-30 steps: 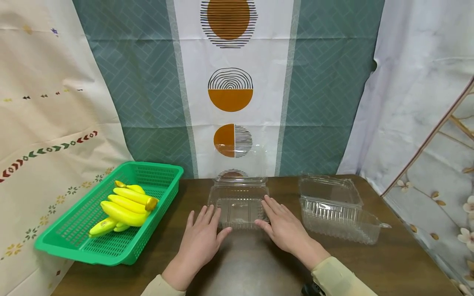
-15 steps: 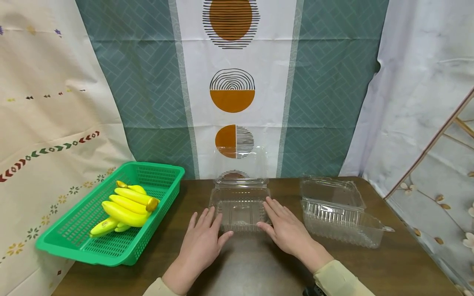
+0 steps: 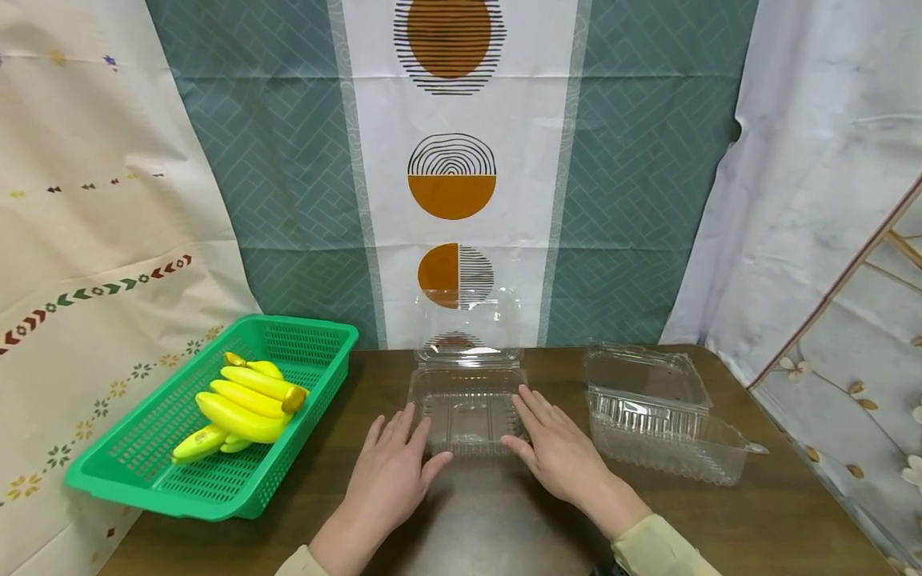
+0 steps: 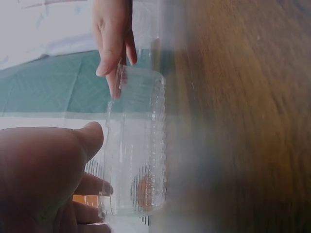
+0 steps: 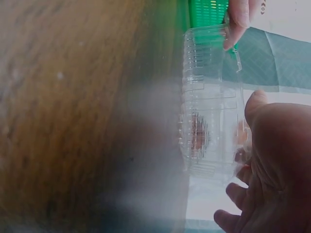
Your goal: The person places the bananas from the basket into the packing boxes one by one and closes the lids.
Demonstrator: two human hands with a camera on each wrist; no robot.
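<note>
A clear plastic clamshell container stands on the table in front of me, its lid raised at the back. At its left front corner is my left hand, fingers spread and nearly straight by the rim. My right hand lies at the right side the same way, fingertips along the edge. In the left wrist view, fingers of the left hand meet the container's rim. The right wrist view has the right hand beside the wall. Neither hand is curled round anything.
On the left a green plastic basket holds several yellow bananas. Another clear clamshell container, lid up, sits to the right. The brown wooden table ends at a patterned cloth backdrop.
Both hands stay almost in place beside the container. The camera view has shifted slightly, and the raised lid appears a little lower against the backdrop.
</note>
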